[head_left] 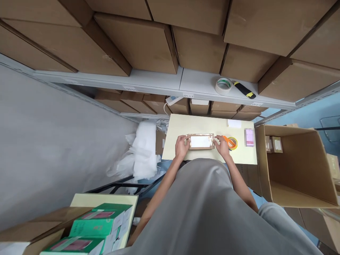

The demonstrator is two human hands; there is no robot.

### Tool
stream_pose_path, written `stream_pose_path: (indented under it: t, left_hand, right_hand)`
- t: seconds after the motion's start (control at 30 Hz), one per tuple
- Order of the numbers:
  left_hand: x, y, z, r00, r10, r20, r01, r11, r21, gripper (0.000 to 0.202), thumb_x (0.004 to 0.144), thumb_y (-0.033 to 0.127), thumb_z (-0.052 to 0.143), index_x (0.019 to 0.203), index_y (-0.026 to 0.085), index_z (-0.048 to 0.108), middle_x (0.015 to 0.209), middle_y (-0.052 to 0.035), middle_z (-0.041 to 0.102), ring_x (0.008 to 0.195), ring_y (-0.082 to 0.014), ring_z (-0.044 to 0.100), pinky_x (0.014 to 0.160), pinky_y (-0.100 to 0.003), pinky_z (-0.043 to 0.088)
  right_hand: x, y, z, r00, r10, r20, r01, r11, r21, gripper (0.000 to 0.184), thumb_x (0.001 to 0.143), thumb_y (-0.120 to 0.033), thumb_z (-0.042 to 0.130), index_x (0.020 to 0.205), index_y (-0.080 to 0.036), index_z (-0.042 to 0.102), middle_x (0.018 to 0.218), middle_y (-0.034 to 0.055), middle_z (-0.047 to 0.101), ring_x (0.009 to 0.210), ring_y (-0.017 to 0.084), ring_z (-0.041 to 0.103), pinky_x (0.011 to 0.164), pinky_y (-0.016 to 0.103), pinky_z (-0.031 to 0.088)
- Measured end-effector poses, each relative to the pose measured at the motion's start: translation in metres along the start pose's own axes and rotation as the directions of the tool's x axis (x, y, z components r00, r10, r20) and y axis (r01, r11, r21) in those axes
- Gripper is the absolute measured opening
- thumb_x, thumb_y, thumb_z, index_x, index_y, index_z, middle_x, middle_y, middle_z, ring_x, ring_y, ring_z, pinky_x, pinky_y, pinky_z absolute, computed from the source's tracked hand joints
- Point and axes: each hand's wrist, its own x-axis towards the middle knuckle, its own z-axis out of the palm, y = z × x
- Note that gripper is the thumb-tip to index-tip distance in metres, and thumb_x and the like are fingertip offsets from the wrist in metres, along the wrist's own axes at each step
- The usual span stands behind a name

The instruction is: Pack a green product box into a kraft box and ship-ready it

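Observation:
A small brown cardboard box point(201, 147) with a white label and shiny clear tape on top lies on the pale yellow tabletop point(199, 124). My left hand point(182, 146) is closed at the box's left end, with the fingertips on its edge. At the opposite end, the fingers and thumb of my right hand point(222, 146) hold the right edge. Just beyond that hand are orange-handled scissors point(228, 141) and a yellow tape roll point(236, 139), overlapping each other.
A phone point(249, 137) and white paper point(234, 123) lie on the tabletop's right side. An open carton point(300, 170) stands to the right. White wrapping point(146, 148) hangs at left. Above, a shelf point(159, 79) bears cartons, a tape roll point(223, 86) and a cutter point(244, 90). Green boxes point(91, 226) sit lower left.

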Motion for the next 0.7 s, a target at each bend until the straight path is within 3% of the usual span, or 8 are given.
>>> stream_pose_path:
  t: [0.17, 0.33, 0.43, 0.57, 0.7]
  left_hand:
    - [0.003, 0.019, -0.003, 0.996, 0.093, 0.012, -0.091, 0.993, -0.078, 0.018, 0.103, 0.018, 0.063, 0.109, 0.025, 0.079, 0.128, -0.0111, 0.074, 0.127, -0.0287, 0.073, 0.115, -0.047, 0.062]
    - [0.001, 0.039, 0.003, 0.982, 0.163, 0.092, -0.148, 0.978, -0.146, 0.025, 0.103, 0.014, 0.059, 0.111, 0.026, 0.079, 0.130, -0.0091, 0.076, 0.125, -0.0268, 0.074, 0.110, -0.045, 0.063]
    - [-0.004, 0.048, 0.007, 0.975, 0.187, 0.121, -0.168, 0.973, -0.156, 0.024, 0.104, 0.014, 0.059, 0.111, 0.026, 0.079, 0.127, -0.0085, 0.077, 0.125, -0.0266, 0.074, 0.109, -0.045, 0.063]
    - [-0.016, 0.057, 0.012, 0.959, 0.231, 0.162, -0.209, 0.967, -0.145, 0.023, 0.105, 0.015, 0.059, 0.110, 0.025, 0.080, 0.123, -0.0080, 0.078, 0.124, -0.0265, 0.074, 0.113, -0.045, 0.060]
    - [-0.028, 0.067, 0.012, 0.935, 0.252, 0.250, -0.222, 0.965, -0.141, 0.024, 0.105, 0.016, 0.060, 0.112, 0.026, 0.080, 0.125, -0.0064, 0.079, 0.124, -0.0263, 0.075, 0.114, -0.045, 0.060]
  right_hand:
    - [-0.015, 0.040, -0.016, 0.988, 0.114, -0.099, -0.133, 0.968, -0.211, 0.036, 0.101, -0.040, 0.059, 0.126, -0.017, 0.072, 0.134, 0.0251, 0.076, 0.131, 0.042, 0.070, 0.115, 0.063, 0.056]
    - [-0.026, 0.070, -0.008, 0.942, 0.281, -0.181, -0.314, 0.930, -0.190, 0.039, 0.095, -0.036, 0.063, 0.128, -0.016, 0.068, 0.130, 0.0281, 0.074, 0.135, 0.045, 0.067, 0.124, 0.068, 0.046]
    - [-0.027, 0.075, 0.000, 0.936, 0.285, -0.208, -0.321, 0.933, -0.165, 0.044, 0.097, -0.040, 0.058, 0.131, -0.013, 0.065, 0.130, 0.0310, 0.073, 0.139, 0.046, 0.065, 0.127, 0.070, 0.042]
    - [-0.023, 0.075, 0.003, 0.927, 0.272, -0.259, -0.309, 0.944, -0.116, 0.045, 0.101, -0.044, 0.046, 0.132, -0.015, 0.060, 0.125, 0.0278, 0.075, 0.136, 0.043, 0.066, 0.128, 0.070, 0.041]
    - [-0.022, 0.073, -0.003, 0.930, 0.271, -0.249, -0.292, 0.955, -0.053, 0.052, 0.100, -0.056, 0.046, 0.132, -0.016, 0.059, 0.115, 0.0227, 0.076, 0.126, 0.042, 0.073, 0.119, 0.066, 0.052]
